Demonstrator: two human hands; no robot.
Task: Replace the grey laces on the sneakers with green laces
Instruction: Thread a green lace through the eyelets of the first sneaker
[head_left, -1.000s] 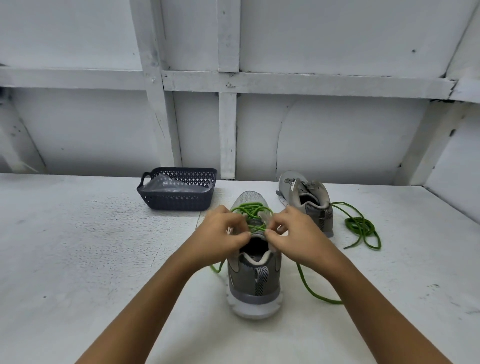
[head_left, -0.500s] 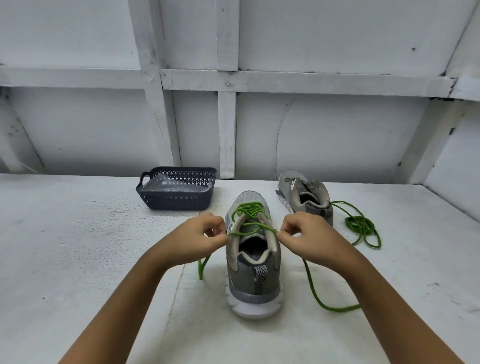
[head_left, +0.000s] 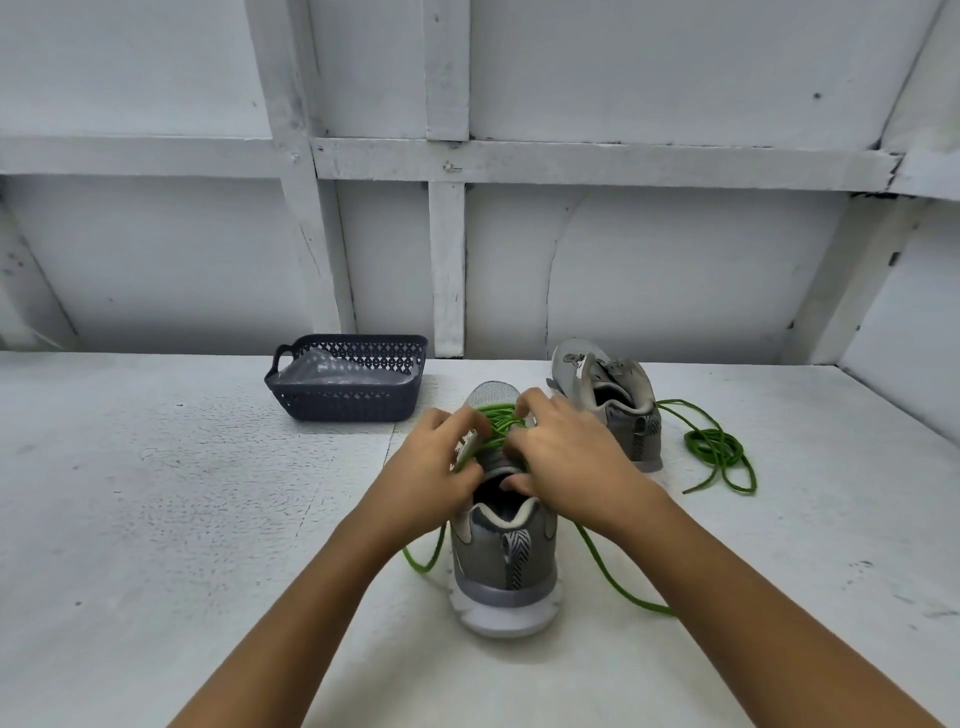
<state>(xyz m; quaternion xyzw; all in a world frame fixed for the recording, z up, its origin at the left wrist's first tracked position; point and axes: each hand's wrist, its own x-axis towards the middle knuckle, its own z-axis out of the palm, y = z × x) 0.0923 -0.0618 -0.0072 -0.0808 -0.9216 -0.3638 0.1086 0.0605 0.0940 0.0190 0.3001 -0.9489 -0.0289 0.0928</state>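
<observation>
Head view: the green lace is pinched in the grip of the left hand, whose fingers are curled round it beside the upper eyelets of the near sneaker. The grip of the right hand is laid over the lacing from the other side, fingertips bent down onto the crossed strands and thumb at the tongue. Whether a strand is grasped there cannot be told. The lace is threaded across the front of the shoe, and its two loose ends are trailed onto the desk, one looped at the left of the heel, the other run out to the right. The sneaker is stood upright, heel toward the camera. Behind it to the right a second sneaker is set, with a second green lace coiled loosely just beside it. Farther back on the left a dark openwork basket is placed, well apart from the hands. Crumpled clear plastic is held in it, and what lies beneath cannot be made out.
</observation>
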